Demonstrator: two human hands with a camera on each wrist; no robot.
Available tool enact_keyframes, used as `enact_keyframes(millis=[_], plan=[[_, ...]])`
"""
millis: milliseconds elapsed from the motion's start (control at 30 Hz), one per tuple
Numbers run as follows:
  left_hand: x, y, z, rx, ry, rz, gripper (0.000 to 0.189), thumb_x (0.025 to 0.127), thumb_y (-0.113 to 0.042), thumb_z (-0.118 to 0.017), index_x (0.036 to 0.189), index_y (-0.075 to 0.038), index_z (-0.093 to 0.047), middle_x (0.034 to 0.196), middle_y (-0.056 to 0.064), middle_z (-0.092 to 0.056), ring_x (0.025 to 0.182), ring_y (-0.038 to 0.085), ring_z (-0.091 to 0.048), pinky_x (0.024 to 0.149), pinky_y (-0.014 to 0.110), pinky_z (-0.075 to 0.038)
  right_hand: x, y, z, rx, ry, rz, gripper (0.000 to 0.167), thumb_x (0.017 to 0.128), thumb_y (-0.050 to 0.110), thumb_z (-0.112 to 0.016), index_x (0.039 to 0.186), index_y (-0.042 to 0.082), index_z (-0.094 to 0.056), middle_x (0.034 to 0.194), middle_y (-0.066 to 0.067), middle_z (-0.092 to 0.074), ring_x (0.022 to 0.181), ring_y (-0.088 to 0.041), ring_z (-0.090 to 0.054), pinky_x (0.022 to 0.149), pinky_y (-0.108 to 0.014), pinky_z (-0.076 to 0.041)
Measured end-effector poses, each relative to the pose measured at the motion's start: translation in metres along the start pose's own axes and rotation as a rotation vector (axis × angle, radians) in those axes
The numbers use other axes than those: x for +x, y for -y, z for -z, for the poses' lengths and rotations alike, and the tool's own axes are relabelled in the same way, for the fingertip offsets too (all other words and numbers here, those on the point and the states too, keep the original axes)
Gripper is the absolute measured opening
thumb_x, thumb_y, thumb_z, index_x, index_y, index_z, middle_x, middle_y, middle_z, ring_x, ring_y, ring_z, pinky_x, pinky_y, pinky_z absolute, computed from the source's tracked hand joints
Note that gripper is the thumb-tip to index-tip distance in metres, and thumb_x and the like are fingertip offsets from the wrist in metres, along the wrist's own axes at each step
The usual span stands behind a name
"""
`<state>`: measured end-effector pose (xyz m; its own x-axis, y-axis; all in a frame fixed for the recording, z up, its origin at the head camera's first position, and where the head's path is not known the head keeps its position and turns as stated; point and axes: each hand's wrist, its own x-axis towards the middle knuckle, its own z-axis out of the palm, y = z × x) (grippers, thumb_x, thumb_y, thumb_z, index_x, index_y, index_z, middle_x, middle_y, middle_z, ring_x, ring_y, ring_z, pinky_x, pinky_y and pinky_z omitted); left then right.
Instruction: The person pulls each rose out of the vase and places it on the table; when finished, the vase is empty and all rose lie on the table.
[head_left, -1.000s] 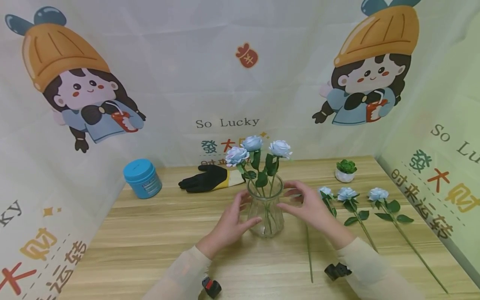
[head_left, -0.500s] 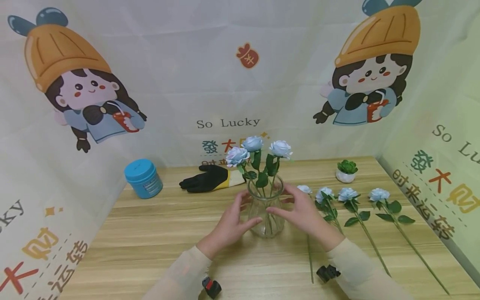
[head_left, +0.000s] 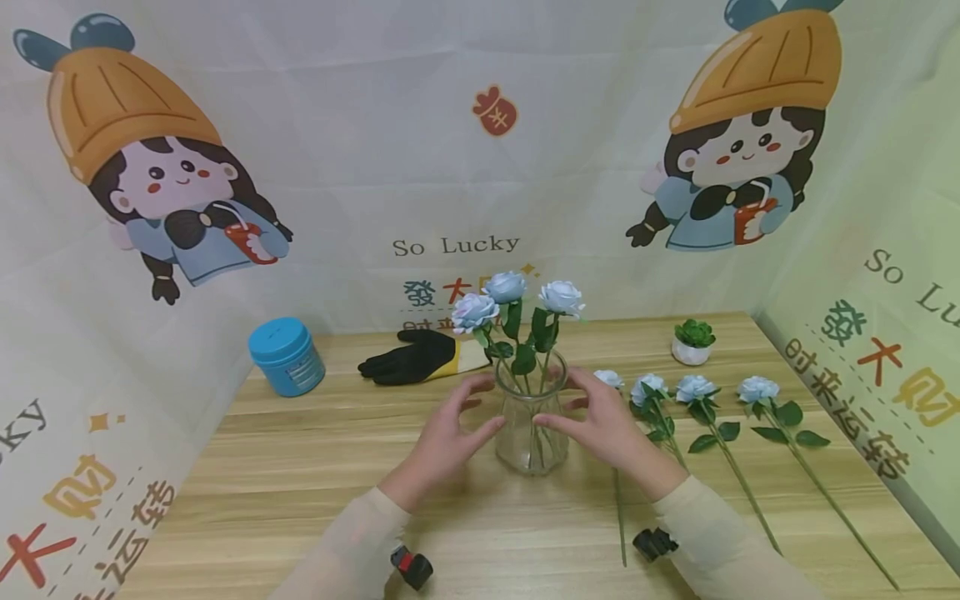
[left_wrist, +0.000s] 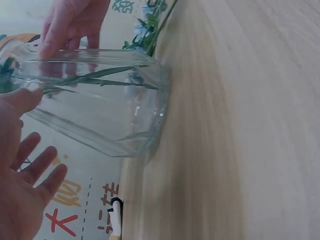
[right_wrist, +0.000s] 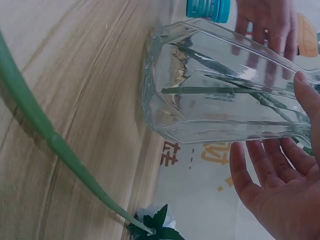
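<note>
A clear glass vase stands upright on the table with three pale-blue roses in it, their stems crossing inside. On its left side my left hand has its fingers spread, the thumb tip close to the glass. My right hand is at the other side, thumb in front of the glass and loosely bent fingers along its side. Whether those fingers press on the vase cannot be told. In the right wrist view the vase appears sideways, with the right fingers beside its wall.
Several loose blue roses lie on the table at right, stems pointing forward. A potted succulent stands behind them. At back left are a blue-lidded tub and a black-and-yellow glove. Printed cloth encloses the table.
My right hand has moved left, closer to the vase, uncovering more of the loose roses. My left hand has since drawn slightly left, away from the glass. The vase stays put.
</note>
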<state>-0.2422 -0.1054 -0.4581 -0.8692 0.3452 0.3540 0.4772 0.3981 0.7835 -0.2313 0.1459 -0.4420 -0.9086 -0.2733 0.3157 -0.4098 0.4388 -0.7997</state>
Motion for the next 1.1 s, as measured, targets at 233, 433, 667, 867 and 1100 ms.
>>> enact_keyframes(millis=[233, 433, 667, 867, 1100], plan=[[0.015, -0.01, 0.011, -0.087, -0.234, -0.2, 0.033, 0.096, -0.005, -0.072, 0.128, -0.013, -0.068, 0.125, 0.007, -0.068, 0.105, 0.024, -0.067, 0.079, 0.031, -0.061, 0.001, -0.002, 0.001, -0.001, -0.003, -0.039, 0.066, 0.084, 0.03, -0.087, 0.141, 0.013, -0.058, 0.136, -0.013, -0.064, 0.11, -0.035, -0.071, 0.087, -0.035, -0.065], [0.022, -0.023, 0.011, -0.075, -0.31, -0.218, 0.023, 0.097, -0.008, -0.073, 0.119, -0.01, -0.072, 0.115, 0.011, -0.07, 0.09, 0.022, -0.064, 0.066, 0.024, -0.053, 0.002, -0.003, 0.002, -0.011, -0.001, -0.055, 0.066, 0.084, 0.031, -0.087, 0.14, 0.014, -0.057, 0.134, -0.017, -0.065, 0.095, -0.027, -0.074, 0.08, -0.029, -0.064], [0.034, -0.022, 0.007, -0.074, -0.33, -0.19, 0.016, 0.098, -0.02, -0.073, 0.113, -0.014, -0.073, 0.111, 0.006, -0.071, 0.088, 0.016, -0.062, 0.063, 0.021, -0.051, 0.001, -0.001, 0.003, -0.008, 0.003, -0.063, 0.065, 0.084, 0.03, -0.087, 0.14, 0.014, -0.057, 0.134, -0.018, -0.065, 0.09, -0.022, -0.073, 0.077, -0.027, -0.063], [0.039, -0.026, 0.005, -0.079, -0.358, -0.135, 0.013, 0.097, -0.017, -0.074, 0.106, -0.008, -0.072, 0.108, 0.005, -0.076, 0.082, 0.016, -0.062, 0.061, 0.019, -0.047, 0.0, -0.001, 0.002, 0.002, 0.018, -0.077, 0.067, 0.085, 0.03, -0.086, 0.141, 0.013, -0.056, 0.139, -0.019, -0.063, 0.099, -0.029, -0.073, 0.083, -0.032, -0.064], [0.043, -0.027, 0.003, -0.155, -0.385, -0.036, 0.014, 0.095, -0.016, -0.076, 0.104, -0.005, -0.073, 0.101, 0.01, -0.077, 0.08, 0.014, -0.061, 0.061, 0.019, -0.047, 0.0, -0.004, 0.0, 0.021, 0.011, -0.047, 0.066, 0.085, 0.028, -0.086, 0.141, 0.012, -0.056, 0.137, -0.018, -0.063, 0.111, -0.036, -0.069, 0.089, -0.04, -0.064]])
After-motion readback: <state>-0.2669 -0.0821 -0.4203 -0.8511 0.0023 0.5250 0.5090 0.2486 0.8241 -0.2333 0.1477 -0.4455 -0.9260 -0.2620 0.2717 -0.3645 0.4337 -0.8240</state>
